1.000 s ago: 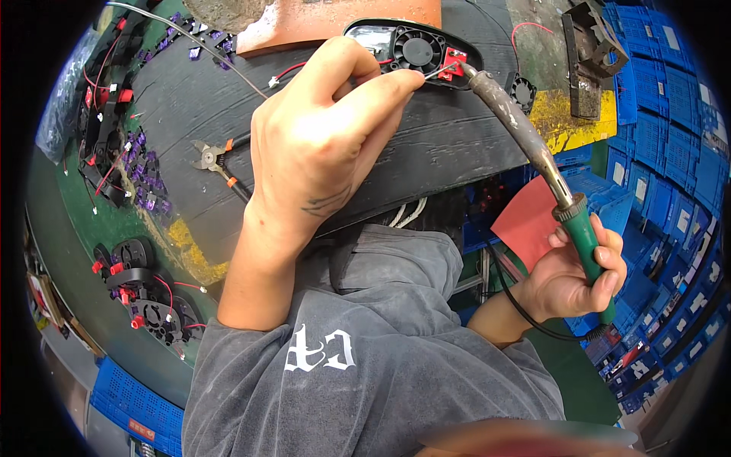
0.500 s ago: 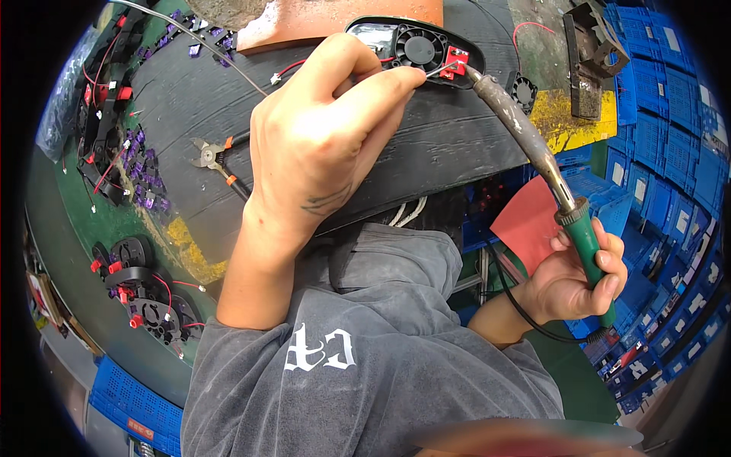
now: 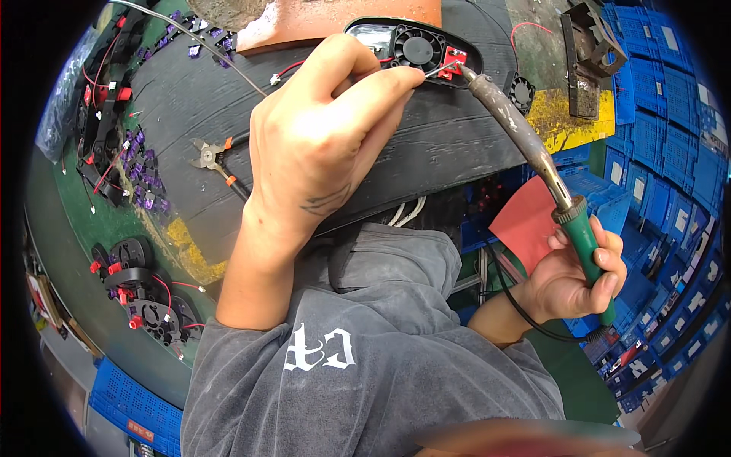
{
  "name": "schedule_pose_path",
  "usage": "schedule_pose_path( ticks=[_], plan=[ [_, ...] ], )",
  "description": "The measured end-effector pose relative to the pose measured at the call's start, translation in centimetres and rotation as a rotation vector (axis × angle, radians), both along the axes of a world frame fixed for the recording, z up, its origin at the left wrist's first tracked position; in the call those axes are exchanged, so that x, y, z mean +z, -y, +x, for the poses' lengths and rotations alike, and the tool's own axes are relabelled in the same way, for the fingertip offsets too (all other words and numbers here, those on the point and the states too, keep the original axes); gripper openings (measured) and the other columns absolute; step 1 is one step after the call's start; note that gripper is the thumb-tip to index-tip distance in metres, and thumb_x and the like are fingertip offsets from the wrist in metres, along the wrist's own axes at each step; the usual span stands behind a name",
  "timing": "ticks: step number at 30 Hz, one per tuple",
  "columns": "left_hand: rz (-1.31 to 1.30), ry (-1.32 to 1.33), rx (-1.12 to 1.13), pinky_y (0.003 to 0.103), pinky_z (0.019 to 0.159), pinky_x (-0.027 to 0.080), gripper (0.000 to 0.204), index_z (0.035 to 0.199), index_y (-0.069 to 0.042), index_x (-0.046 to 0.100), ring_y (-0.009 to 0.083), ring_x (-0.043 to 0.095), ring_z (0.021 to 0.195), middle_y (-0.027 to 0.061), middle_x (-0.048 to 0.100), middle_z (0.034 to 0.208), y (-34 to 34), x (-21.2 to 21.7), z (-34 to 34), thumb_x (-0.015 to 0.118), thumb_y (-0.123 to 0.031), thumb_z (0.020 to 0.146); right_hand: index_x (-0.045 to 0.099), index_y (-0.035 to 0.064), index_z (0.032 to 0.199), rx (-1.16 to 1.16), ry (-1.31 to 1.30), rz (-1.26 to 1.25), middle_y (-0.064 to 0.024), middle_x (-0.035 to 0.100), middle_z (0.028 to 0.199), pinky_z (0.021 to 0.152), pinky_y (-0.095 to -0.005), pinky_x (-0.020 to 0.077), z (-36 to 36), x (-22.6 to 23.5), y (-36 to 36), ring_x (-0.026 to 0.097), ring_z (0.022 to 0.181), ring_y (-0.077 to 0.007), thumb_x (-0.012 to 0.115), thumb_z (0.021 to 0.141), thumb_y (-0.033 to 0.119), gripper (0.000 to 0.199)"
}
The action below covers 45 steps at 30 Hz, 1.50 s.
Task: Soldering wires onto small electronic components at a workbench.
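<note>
My left hand [image 3: 320,129] pinches thin solder wire [image 3: 435,72] between thumb and forefinger. Its end reaches a small red circuit board [image 3: 455,58] at one end of a black oval housing [image 3: 474,47]. Beside the board in that housing sits a round black fan [image 3: 418,49]. The fingers of my right hand [image 3: 575,278] are wrapped round the green handle of a soldering iron [image 3: 518,126]. The iron's tip is at the red board, close to the wire; exact contact is too small to tell. A red lead with a white connector [image 3: 276,78] runs from the housing behind my left hand.
Orange-handled side cutters [image 3: 209,154] lie left of my left hand. A loose small fan [image 3: 522,91] and a metal bracket [image 3: 582,68] are at the right. Purple parts [image 3: 145,171] and black housings [image 3: 141,278] lie left. Blue crates [image 3: 662,114] are stacked at far right.
The soldering iron and my right hand have shifted very slightly left. My left hand holds its place at the board.
</note>
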<state>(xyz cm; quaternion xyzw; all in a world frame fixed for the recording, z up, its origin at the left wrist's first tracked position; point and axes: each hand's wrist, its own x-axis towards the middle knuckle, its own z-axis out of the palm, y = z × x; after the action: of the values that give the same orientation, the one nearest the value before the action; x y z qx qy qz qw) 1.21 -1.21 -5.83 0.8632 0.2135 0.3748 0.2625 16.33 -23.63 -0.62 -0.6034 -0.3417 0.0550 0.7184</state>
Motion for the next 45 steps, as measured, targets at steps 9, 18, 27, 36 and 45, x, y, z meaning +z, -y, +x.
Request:
schedule_pose_path(
  ticks=[9, 18, 27, 36, 45],
  plan=[
    [0.045, -0.034, -0.01, 0.026, 0.053, 0.044, 0.027, 0.093, -0.006, 0.072, 0.0126, 0.055, 0.061, 0.0039, 0.054, 0.076, -0.3, 0.34, -0.42, 0.073, 0.005, 0.068, 0.055, 0.0013, 0.086, -0.029, 0.047, -0.011, -0.0234, 0.059, 0.098, 0.045, -0.0365, 0.0544, 0.45, 0.01, 0.63, 0.063, 0.058, -0.0328, 0.041, 0.094, 0.031, 0.034],
    [0.05, -0.029, -0.002, 0.025, 0.054, 0.044, 0.025, 0.093, -0.005, 0.072, 0.0119, 0.055, 0.061, 0.0038, 0.053, 0.077, -0.41, 0.46, -0.4, 0.072, 0.005, 0.07, 0.056, 0.0006, 0.086, -0.034, 0.039, 0.019, -0.0232, 0.059, 0.097, 0.044, -0.0368, 0.0552, 0.45, 0.03, 0.63, 0.063, 0.058, -0.0326, 0.041, 0.094, 0.031, 0.035],
    [0.047, -0.027, -0.01, 0.025, 0.054, 0.044, 0.024, 0.092, -0.005, 0.072, 0.0122, 0.054, 0.061, 0.0039, 0.053, 0.076, -0.29, 0.39, -0.4, 0.073, 0.005, 0.069, 0.056, 0.001, 0.086, -0.006, 0.049, 0.002, -0.0239, 0.058, 0.096, 0.043, -0.0363, 0.0556, 0.28, -0.16, 0.48, 0.063, 0.056, -0.0336, 0.041, 0.094, 0.032, 0.035],
    [0.064, -0.026, 0.0, 0.026, 0.053, 0.043, 0.026, 0.092, -0.006, 0.072, 0.0123, 0.054, 0.06, 0.0037, 0.053, 0.076, -0.33, 0.07, -0.37, 0.073, 0.004, 0.068, 0.055, 0.0012, 0.086, -0.016, 0.018, 0.026, -0.0234, 0.058, 0.095, 0.042, -0.0358, 0.0556, 0.03, -0.13, 0.22, 0.063, 0.055, -0.033, 0.041, 0.094, 0.031, 0.034],
    [0.045, -0.028, -0.008, 0.025, 0.053, 0.043, 0.026, 0.093, -0.005, 0.072, 0.0117, 0.053, 0.06, 0.0039, 0.053, 0.076, -0.26, 0.36, -0.23, 0.073, 0.005, 0.069, 0.055, 0.0018, 0.086, 0.005, 0.037, -0.026, -0.0234, 0.058, 0.097, 0.043, -0.0359, 0.0554, 0.13, 0.05, 0.32, 0.064, 0.056, -0.0341, 0.041, 0.094, 0.032, 0.034]
  ],
)
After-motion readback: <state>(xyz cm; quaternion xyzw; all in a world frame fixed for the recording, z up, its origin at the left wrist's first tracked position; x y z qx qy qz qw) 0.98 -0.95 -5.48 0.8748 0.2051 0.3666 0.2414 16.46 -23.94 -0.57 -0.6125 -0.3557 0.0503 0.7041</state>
